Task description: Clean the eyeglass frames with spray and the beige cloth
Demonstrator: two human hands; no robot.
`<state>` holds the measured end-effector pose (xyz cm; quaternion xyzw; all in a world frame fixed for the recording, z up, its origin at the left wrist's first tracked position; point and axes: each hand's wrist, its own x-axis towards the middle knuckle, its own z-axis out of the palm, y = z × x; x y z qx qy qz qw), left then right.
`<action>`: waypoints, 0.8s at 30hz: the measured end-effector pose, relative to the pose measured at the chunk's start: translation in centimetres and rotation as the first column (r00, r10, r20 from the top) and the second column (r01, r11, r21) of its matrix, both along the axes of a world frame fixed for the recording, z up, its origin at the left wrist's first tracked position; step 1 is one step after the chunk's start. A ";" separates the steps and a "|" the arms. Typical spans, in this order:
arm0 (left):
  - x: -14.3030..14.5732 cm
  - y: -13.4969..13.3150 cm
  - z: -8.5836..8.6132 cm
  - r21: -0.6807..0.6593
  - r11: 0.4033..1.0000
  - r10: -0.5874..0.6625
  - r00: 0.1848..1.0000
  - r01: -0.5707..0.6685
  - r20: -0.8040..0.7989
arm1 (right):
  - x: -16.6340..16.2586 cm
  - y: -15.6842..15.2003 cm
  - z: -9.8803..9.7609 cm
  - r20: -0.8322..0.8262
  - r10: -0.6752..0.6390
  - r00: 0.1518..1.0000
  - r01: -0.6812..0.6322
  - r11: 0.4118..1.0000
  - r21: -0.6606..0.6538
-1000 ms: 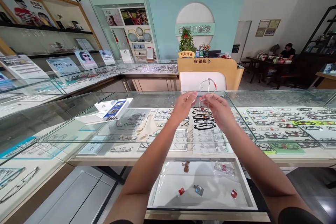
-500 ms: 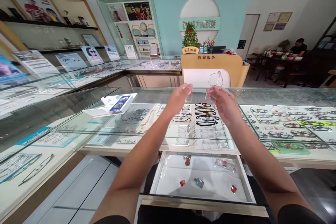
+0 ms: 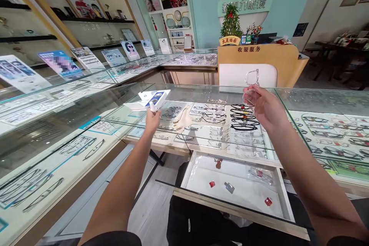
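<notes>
My right hand (image 3: 266, 108) is closed on a pair of clear-framed glasses (image 3: 251, 82), held upright above the glass counter (image 3: 201, 94). My left hand (image 3: 152, 120) reaches out to the left over the counter, fingers pinched on a small white thing I cannot make out. It is close to a white and blue box (image 3: 153, 98) lying on the glass. Rows of dark spectacle frames (image 3: 241, 117) lie in the case under the glass, between my two hands.
An open white drawer (image 3: 245, 203) below the counter holds a few small red and grey bits. More glass cases with frames run left and right. A wooden cashier desk (image 3: 285, 63) with a small potted tree (image 3: 230, 25) stands behind.
My left hand let go of the glasses and moved left and down toward the white and blue box. My right hand kept the glasses. The view turned leftward.
</notes>
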<state>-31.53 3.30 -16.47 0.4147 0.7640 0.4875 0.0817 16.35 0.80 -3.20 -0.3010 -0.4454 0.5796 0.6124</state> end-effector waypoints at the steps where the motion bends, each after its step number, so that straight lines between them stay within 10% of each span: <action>1: -0.7 -0.2 -0.5 -0.012 1.000 0.028 1.000 -0.028 -0.005 | -0.1 0.0 0.0 0.003 0.003 1.000 -0.003 1.000 -0.006; 10: -2.5 0.0 -2.4 -0.036 0.995 0.093 0.994 -0.096 -0.063 | -0.1 -0.8 0.2 -0.013 0.034 0.999 -0.034 0.999 -0.026; 18: 1.6 -2.4 -2.5 0.267 0.921 0.343 0.916 -0.285 -0.207 | -0.2 -0.8 0.2 0.031 0.021 0.999 -0.020 1.000 -0.006; 24: 6.1 -2.2 -0.3 -0.131 0.988 -0.130 0.882 0.079 -0.453 | -0.4 -1.1 0.1 0.055 0.020 0.998 -0.021 1.000 0.019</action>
